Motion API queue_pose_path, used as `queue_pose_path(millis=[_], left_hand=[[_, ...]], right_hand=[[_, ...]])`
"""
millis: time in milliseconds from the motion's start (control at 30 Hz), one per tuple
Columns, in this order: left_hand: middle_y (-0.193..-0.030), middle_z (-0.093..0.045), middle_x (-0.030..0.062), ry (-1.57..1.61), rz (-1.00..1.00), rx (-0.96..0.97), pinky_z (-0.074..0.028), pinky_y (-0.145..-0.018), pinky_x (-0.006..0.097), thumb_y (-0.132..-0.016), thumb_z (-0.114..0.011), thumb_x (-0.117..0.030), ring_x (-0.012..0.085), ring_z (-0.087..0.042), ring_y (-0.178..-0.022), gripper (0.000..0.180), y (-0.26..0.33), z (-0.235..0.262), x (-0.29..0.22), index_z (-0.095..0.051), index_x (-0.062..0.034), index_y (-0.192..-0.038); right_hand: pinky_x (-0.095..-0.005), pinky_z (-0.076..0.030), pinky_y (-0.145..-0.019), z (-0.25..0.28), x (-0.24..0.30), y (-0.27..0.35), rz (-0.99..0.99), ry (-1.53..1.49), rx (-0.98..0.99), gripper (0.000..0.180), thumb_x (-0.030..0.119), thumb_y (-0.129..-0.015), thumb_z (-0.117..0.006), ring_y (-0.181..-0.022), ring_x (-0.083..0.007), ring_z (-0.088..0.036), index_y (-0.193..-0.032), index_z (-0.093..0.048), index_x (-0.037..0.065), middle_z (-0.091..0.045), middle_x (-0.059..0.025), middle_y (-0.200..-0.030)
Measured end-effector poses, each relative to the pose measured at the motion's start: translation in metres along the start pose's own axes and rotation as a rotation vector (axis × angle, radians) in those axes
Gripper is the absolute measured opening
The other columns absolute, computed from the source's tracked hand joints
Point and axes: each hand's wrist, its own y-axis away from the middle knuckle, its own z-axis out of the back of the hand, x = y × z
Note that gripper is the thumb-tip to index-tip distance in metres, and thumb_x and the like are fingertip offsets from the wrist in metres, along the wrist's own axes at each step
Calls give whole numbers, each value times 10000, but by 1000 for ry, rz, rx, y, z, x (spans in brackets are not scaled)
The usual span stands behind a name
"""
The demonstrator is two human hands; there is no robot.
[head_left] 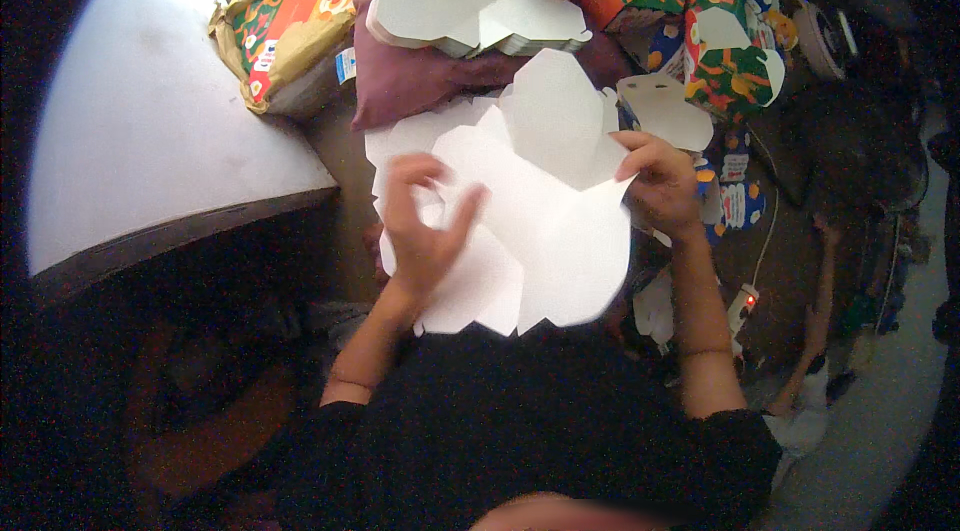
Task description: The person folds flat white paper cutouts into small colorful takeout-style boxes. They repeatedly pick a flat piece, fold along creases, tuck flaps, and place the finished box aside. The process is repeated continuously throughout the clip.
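Your left hand (422, 231) lies spread on the white die-cut card blank (520, 221), fingers loose and blurred, pressing rather than gripping. Your right hand (660, 181) pinches the blank's far right flap between thumb and fingers. The sheet looks light, thin and springy, likely to crease at the scores, so take it by the edges near a fold. Beyond your fingertips lies a stack of flat blanks (470, 1); right of it, colourful folded boxes (730, 61).

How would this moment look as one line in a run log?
left hand: pressing flat white cardboard blank | right hand: gripping its right edge | behind: stack of blanks, colourful folded boxes
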Motion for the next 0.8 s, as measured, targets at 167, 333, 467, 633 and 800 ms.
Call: queue_pose_path(millis=[167,333,467,633,800], left_hand=[[-1211,-525,128,1409,765,681,-393,-927,368,-825,-252,-736,239,-526,-1083,862,-4,-13,-25,-419,-10,-1258],[-1368,-377,192,1998,770,460,-311,-1049,422,-795,-327,-740,316,-424,-1232,936,-16,11,-56,-278,-3,-1368],[-1263,-470,126,958,863,634,-392,-948,346,-823,-565,-394,223,-503,-1114,669,-22,40,-82,-342,-13,-1325],[-1151,-517,87,759,925,760,-412,-853,286,-911,-486,-384,130,-502,-985,535,-20,38,-93,-392,-16,-1288],[-1151,-534,98,760,916,609,-466,-853,340,-892,-537,-274,182,-560,-988,483,-11,28,-90,-384,-42,-1287]], right_hand=[[-352,-424,-863,-47,28,13,-126,-473,-199,433,104,-774,-709,-821,-168,-581,-1135,-481,32,-645,-97,-832],[-370,-347,-876,-35,46,-2,58,-85,73,456,249,-676,-784,-845,-157,-530,-1049,-610,53,-646,19,-675],[-372,-348,-919,-30,59,-7,56,265,51,295,229,-623,-807,-977,-209,-523,-815,-672,51,-588,-103,-1037],[-388,-459,-905,-51,67,2,-257,74,-76,154,81,-668,-741,-1082,-283,-550,-706,-605,20,-496,-169,-1220],[-328,-490,-883,-55,64,9,-282,-94,-180,150,-35,-691,-691,-1145,-252,-502,-701,-543,-18,-445,-185,-1272]])
